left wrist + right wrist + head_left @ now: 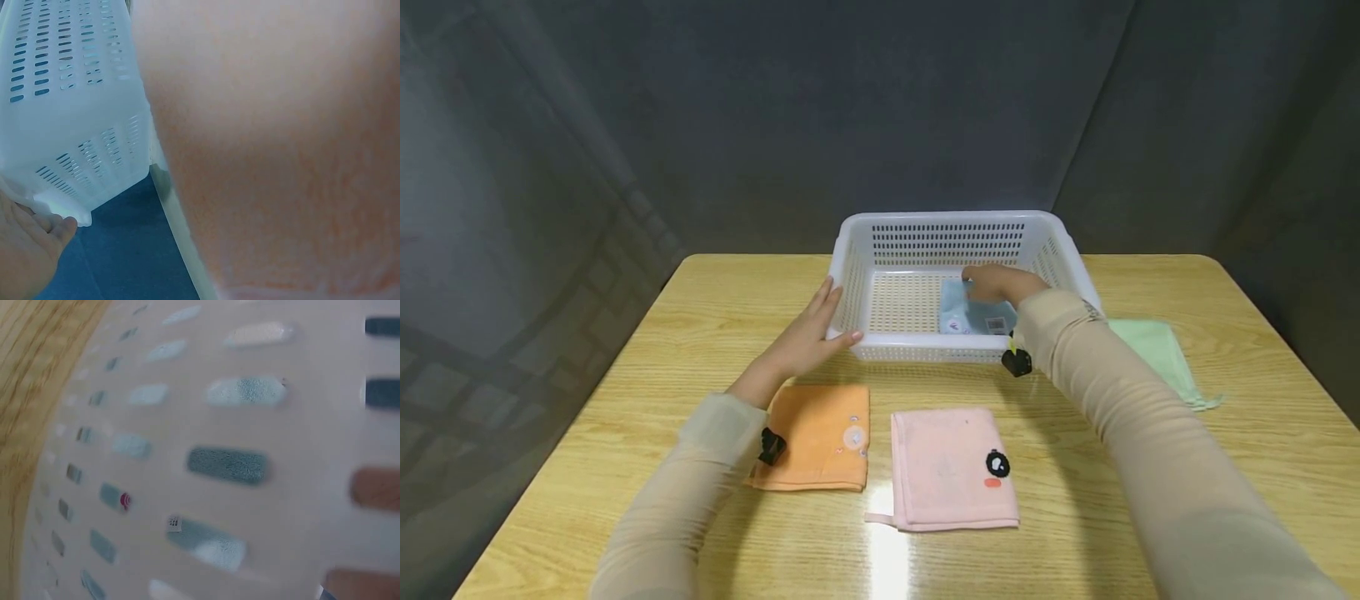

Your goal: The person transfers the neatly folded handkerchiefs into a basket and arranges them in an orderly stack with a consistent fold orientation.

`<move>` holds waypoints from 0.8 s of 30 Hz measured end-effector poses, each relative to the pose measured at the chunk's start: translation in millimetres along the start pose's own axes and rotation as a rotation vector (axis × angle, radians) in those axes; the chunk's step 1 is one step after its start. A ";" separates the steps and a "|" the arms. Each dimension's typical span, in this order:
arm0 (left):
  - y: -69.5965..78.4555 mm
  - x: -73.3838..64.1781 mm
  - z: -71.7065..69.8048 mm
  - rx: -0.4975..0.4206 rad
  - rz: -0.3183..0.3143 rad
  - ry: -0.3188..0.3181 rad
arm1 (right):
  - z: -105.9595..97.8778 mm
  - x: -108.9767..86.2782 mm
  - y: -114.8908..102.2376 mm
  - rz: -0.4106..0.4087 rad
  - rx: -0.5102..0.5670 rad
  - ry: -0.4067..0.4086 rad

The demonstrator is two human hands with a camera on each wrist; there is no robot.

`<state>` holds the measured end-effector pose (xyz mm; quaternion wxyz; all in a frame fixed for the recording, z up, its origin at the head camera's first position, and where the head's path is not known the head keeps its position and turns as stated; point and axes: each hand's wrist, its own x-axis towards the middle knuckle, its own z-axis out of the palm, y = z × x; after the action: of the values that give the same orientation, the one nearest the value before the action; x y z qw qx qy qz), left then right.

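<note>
A white plastic basket (901, 341) with slotted walls stands at the table's far side. My left hand (808, 333) rests against its near left corner, thumb at the front rim and fingers along the left side. In the left wrist view, the hand (28, 250) touches the basket's rim (78, 215). Inside the basket, a folded light blue towel (973, 317) with a white label lies at the right. My right hand (996, 283) reaches over the front rim and touches this towel, its fingertips hidden. Blue cloth (228, 465) shows through the slots in the right wrist view.
An orange folded towel (820, 433) lies under my left forearm. Right of it is a pink folded towel (951, 471) with a black eye patch. A light green towel (1153, 350) lies right of the basket, partly behind my right sleeve. Dark curtains (880, 108) stand behind the table.
</note>
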<state>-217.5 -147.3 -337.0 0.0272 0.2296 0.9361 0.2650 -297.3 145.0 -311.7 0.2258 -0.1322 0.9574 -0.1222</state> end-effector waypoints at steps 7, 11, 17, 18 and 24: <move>1.6 1.6 0.7 -0.002 0.007 0.003 | -1.7 -3.3 2.4 0.009 0.016 -0.021; 2.2 2.9 1.0 -0.003 0.009 0.002 | -2.5 -4.5 4.0 0.010 0.011 -0.027; 1.9 4.0 2.1 -0.005 0.012 -0.009 | -2.5 -7.6 6.0 0.018 0.015 -0.038; 1.9 4.1 2.0 -0.005 0.011 -0.009 | -2.5 -8.0 6.6 0.017 0.017 -0.037; 1.5 3.7 -0.2 -0.001 -0.001 -0.009 | -4.6 -10.0 8.7 -0.003 0.006 -0.028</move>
<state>-220.3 -144.6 -335.8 0.0318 0.2301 0.9360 0.2646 -292.6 157.0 -306.3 0.2393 -0.1349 0.9536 -0.1234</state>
